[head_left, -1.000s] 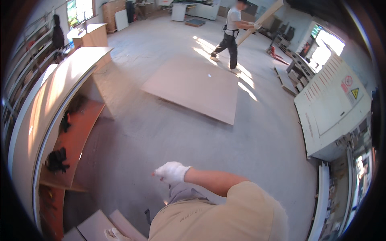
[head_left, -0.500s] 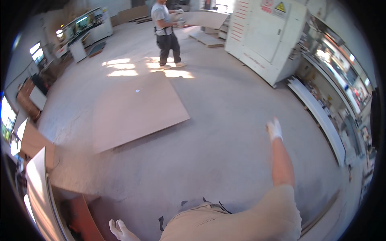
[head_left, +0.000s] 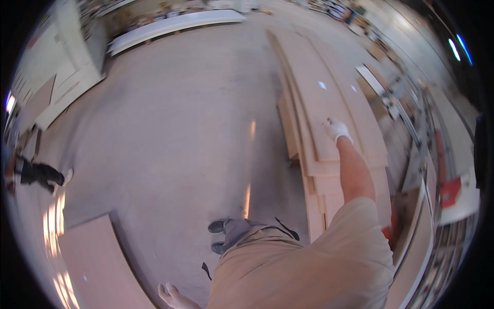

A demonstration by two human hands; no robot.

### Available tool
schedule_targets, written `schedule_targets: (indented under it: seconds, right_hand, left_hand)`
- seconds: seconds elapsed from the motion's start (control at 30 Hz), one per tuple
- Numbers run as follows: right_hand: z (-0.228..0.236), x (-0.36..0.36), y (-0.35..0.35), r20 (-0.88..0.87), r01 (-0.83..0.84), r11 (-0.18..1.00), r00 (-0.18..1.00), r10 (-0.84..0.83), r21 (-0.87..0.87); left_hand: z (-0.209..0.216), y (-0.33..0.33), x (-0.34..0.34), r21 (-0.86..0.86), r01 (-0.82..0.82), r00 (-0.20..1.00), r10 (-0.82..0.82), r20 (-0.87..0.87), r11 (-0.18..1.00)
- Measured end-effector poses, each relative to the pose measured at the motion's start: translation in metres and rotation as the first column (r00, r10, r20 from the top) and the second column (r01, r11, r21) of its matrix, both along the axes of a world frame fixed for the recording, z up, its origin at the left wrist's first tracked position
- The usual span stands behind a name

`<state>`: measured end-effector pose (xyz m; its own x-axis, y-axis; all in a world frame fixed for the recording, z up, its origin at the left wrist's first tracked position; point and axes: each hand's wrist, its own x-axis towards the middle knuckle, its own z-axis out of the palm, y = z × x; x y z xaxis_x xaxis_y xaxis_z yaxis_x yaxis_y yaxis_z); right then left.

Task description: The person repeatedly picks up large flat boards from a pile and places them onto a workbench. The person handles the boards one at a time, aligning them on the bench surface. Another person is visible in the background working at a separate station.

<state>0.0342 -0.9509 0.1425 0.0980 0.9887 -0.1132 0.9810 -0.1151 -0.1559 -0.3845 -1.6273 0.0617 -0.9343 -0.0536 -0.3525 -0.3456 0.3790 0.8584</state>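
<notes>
My right hand [head_left: 337, 130] wears a white glove and is stretched out over a stack of long, pale brown boards [head_left: 319, 92]. Its fingers look loosely bent and hold nothing I can see; whether they touch the top board cannot be made out. Low in the view, my left hand [head_left: 176, 297], gloved in white too, has its fingers apart and nothing in them. Nearest to it is a large flat brown panel [head_left: 105, 262] at the lower left. The stacked boards overlap unevenly, with their edges stepped on the left side.
At the far left a person in dark trousers [head_left: 38, 172] stands near a white machine cabinet [head_left: 62, 56]. Long white panels [head_left: 177, 26] lie low at the back. Metal rails [head_left: 409, 123] and leaning boards [head_left: 419, 242] flank the stack's right side. Grey floor [head_left: 175, 129] stretches between.
My view has swung to the right. The cabinet, the person and the flat panel have shifted left, and the board stack has come in under my right hand.
</notes>
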Motion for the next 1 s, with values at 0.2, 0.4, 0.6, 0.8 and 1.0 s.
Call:
schedule_targets:
  seconds: [0.2,0.4,0.6,0.8,1.0]
  right_hand:
    - [0.064,0.135,-0.042,0.026,0.106,0.947,0.993,-0.119,0.304]
    - [-0.121,0.218,-0.035,0.278,-0.182,0.915,0.957,0.081,0.359]
    - [-0.158,0.074,-0.119,0.303,-0.043,0.994,0.953,0.011,0.099]
    - [-0.134,0.105,-0.174,0.095,-0.015,1.000,0.995,0.013,0.024]
    - [-0.121,0.192,-0.336,-0.145,0.202,0.968,0.964,-0.224,-0.151]
  left_hand:
    - [0.027,0.072,-0.037,0.147,0.135,0.990,-0.140,0.030,0.980]
    - [-0.001,0.109,-0.046,-0.104,0.559,0.811,-0.568,-0.137,0.823]
    - [0.031,0.111,0.038,-0.319,0.484,0.866,-0.498,0.044,0.815]
    - [0.008,0.164,0.049,-0.293,0.733,0.675,-0.707,0.210,0.614]
    - [-0.022,0.208,-0.006,-0.236,0.852,0.503,-0.855,0.128,0.466]
